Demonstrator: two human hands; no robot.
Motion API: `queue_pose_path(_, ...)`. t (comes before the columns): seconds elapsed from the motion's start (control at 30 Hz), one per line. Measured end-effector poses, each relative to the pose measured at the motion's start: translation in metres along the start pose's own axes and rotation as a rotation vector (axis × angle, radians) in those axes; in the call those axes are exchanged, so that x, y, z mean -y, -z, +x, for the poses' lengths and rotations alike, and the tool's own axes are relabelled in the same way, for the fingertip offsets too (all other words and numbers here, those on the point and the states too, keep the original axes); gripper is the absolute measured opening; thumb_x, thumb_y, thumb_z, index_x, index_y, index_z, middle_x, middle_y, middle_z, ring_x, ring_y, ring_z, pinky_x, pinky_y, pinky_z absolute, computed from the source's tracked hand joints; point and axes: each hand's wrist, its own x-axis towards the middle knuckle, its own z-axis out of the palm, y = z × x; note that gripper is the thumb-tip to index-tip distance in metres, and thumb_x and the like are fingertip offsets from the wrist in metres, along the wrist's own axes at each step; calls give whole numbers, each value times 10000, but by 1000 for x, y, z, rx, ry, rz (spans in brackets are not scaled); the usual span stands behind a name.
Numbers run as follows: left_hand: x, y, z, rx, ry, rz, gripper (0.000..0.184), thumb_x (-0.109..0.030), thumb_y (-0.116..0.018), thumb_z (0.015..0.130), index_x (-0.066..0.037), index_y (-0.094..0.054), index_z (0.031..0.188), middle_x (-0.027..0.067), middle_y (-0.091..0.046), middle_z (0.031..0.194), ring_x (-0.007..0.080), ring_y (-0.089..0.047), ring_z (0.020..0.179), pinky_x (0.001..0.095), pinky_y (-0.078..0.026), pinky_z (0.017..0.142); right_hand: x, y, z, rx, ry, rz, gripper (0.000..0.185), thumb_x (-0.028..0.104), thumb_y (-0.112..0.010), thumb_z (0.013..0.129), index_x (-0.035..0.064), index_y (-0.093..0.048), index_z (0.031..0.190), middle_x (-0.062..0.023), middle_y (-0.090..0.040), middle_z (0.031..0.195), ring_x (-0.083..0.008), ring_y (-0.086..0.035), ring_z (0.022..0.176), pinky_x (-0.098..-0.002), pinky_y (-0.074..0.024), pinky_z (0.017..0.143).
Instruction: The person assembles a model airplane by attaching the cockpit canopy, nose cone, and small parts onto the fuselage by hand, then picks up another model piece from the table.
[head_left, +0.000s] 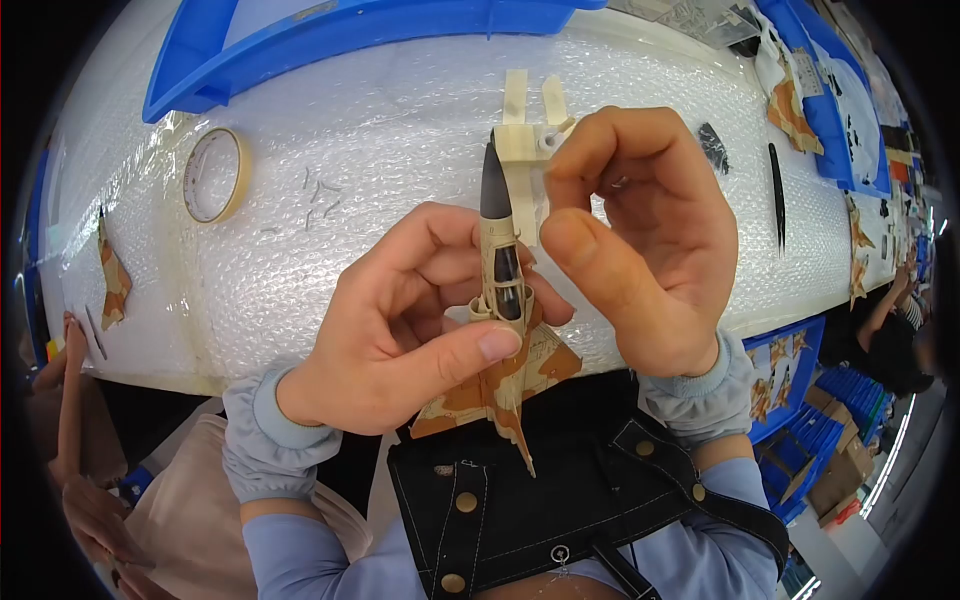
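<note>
My left hand [400,330] is wrapped round a model jet [508,375] with orange and tan camouflage, its thumb beside the dark cockpit. The black nose cone points away from me, and the tail hangs over my black apron. To the right, my right hand [650,235] is raised with thumb and index finger curled towards each other but apart; nothing shows between them. Just beyond its fingertips, a cream-coloured stand-like part [518,145] with two prongs lies on the bubble wrap, partly covered by my right hand and the jet's nose.
Bubble wrap [300,270] covers the table. A tape roll [243,175] and small grey pieces [322,195] lie left; a blue tray [300,45] is at the back. Black tweezers [777,195] lie right. Another model [113,272] and a co-worker's hand [75,340] are far left.
</note>
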Motion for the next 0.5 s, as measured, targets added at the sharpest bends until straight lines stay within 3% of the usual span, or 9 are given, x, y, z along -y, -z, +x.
queue_pose_path(0.17,1,3,-2,-49,-69,3,443,37,-598,883,31,-381,1270,162,-579,1185,209,-546,1158,315,-493,943,2,4,2,166,150,-137,208,4,-631,762,-42,-581,958,-111,-558,865,-146,-505,734,-269,-386,686)
queue_pose_path(0.5,5,7,-1,-47,-80,13,465,28,-624,875,35,-387,1276,152,-568,1225,197,-542,1162,301,-490,937,2,-1,-1,156,193,-210,195,-59,-633,697,-27,-605,888,-104,-571,830,-168,-511,732,-279,-393,662)
